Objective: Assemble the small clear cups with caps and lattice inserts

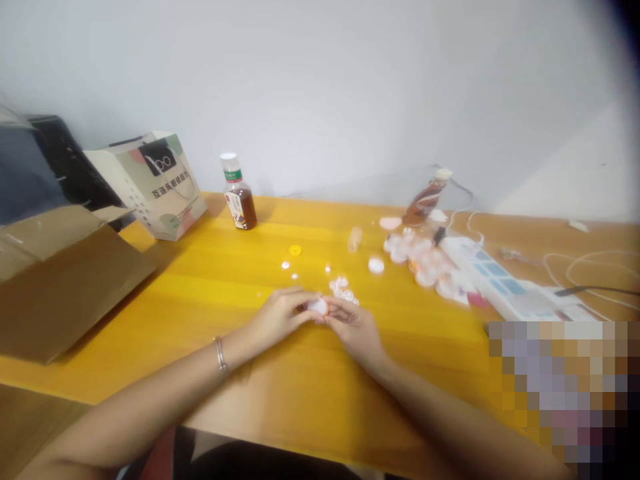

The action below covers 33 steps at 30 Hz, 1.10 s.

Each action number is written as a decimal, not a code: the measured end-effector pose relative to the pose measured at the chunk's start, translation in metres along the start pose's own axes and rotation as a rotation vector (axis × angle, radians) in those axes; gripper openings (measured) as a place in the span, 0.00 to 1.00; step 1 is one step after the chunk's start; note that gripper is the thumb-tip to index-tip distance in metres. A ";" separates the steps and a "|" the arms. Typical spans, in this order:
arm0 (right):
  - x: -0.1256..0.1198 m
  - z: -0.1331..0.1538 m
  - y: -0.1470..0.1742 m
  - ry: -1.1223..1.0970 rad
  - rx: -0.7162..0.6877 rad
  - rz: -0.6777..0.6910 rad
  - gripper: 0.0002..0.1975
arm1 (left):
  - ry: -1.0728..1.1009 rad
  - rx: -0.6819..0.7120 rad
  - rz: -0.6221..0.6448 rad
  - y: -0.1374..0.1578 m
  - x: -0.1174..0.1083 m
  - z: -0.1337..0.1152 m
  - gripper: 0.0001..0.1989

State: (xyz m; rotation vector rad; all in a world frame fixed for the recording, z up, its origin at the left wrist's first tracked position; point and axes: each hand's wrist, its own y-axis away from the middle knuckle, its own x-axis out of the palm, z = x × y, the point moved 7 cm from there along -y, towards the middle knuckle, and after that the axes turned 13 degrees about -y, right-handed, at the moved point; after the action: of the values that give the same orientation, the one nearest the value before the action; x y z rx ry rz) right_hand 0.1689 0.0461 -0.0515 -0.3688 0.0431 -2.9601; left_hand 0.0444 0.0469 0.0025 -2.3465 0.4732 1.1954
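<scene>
Between my two hands, just over the table, is a small round white piece with an orange edge (318,306); its exact kind is too blurred to tell. My left hand (287,313) pinches it from the left, a metal bangle on that wrist. From the right, the fingers of my right hand (354,327) close on its orange side. Right beyond my right hand lies a cluster of small white rings (343,291). A flat yellow disc (295,250) and a few tiny white parts (285,265) rest farther back. A round white piece (376,265) sits to the right.
A cardboard box (75,280) and a paper bag (167,193) stand at left. One drink bottle (241,200) is upright at the back; another bottle (425,200) leans at right. Beside it are a blurred heap of round pieces (420,257), a power strip (500,280) and cables (595,257).
</scene>
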 end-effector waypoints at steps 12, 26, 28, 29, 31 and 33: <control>0.003 0.000 -0.001 0.004 0.089 0.020 0.15 | -0.135 0.089 0.103 0.001 0.000 0.001 0.11; 0.008 -0.004 0.000 -0.140 0.185 0.147 0.20 | -0.145 0.167 0.096 0.006 -0.003 -0.004 0.14; 0.007 -0.004 0.001 -0.153 0.197 0.137 0.22 | -0.151 0.184 0.084 0.008 -0.001 -0.005 0.14; 0.006 -0.004 0.002 -0.153 0.196 0.130 0.21 | -0.153 0.188 0.075 0.008 0.000 -0.005 0.14; 0.007 -0.004 0.002 -0.153 0.190 0.136 0.20 | -0.153 0.182 0.056 0.009 0.002 -0.005 0.14; 0.009 -0.003 0.003 -0.149 0.191 0.168 0.19 | -0.151 0.171 0.057 0.010 0.004 -0.004 0.14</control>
State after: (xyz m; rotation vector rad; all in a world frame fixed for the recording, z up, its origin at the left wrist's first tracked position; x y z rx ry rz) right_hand 0.1596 0.0416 -0.0524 -0.5289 -0.2143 -2.7333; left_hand 0.0440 0.0358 -0.0011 -2.0948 0.5688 1.2934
